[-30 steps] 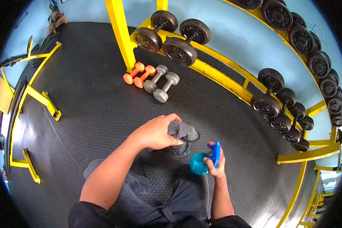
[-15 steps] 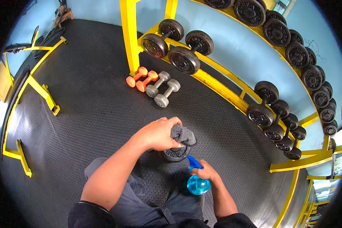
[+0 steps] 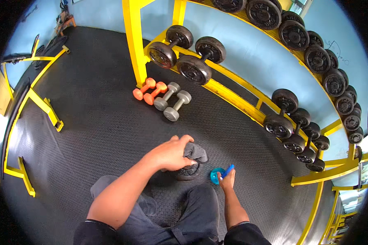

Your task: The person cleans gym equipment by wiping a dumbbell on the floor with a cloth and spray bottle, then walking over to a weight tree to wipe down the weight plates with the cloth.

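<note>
My left hand (image 3: 172, 153) is closed around a dark grey cloth (image 3: 196, 152), which it holds over a black dumbbell (image 3: 189, 172). That dumbbell is in front of my knees, its far part hidden beneath the hand and cloth. To the right of it, my right hand (image 3: 228, 179) grips a spray bottle (image 3: 216, 175) with a blue trigger head and clear blue liquid. The bottle is low beside the dumbbell; whether its base touches the floor I cannot tell.
Two orange dumbbells (image 3: 155, 93) and two grey dumbbells (image 3: 177, 106) lie ahead on the black rubber floor (image 3: 98, 98). A yellow rack (image 3: 233, 100) bearing several black dumbbells runs along the right. A yellow-framed bench (image 3: 45, 104) stands at left.
My right hand has moved the spray bottle forward and to the right, away from my lap. The left hand stays at the dumbbell with the cloth. The view has tilted slightly.
</note>
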{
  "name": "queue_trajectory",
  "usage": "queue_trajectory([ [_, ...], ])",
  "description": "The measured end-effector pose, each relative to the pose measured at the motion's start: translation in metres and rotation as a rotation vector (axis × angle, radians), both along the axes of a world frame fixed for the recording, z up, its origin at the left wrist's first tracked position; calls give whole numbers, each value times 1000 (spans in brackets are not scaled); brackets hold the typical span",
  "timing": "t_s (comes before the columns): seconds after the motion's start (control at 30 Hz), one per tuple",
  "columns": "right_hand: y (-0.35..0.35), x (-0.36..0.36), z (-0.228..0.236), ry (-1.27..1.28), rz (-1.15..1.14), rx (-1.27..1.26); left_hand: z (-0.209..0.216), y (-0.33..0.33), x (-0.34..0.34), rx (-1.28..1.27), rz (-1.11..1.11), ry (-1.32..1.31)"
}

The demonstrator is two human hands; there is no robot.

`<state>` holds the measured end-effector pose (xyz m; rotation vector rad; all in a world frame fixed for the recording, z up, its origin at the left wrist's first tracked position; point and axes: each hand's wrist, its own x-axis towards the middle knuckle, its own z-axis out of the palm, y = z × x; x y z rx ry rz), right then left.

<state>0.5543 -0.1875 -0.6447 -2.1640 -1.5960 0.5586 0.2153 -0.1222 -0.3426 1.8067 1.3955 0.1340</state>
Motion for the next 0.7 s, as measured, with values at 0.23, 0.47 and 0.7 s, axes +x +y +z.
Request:
queue_trajectory([
  [0.23, -42, 34, 2, -85, -46, -206, -5, 0, 7, -65, -9, -144],
  [0.47, -34, -106, 213, 1297, 86, 193, -19, -6, 25, -384, 35, -653],
  [0.7, 37, -195, 151, -56, 401, 249, 4, 5, -14, 22, 312, -383],
])
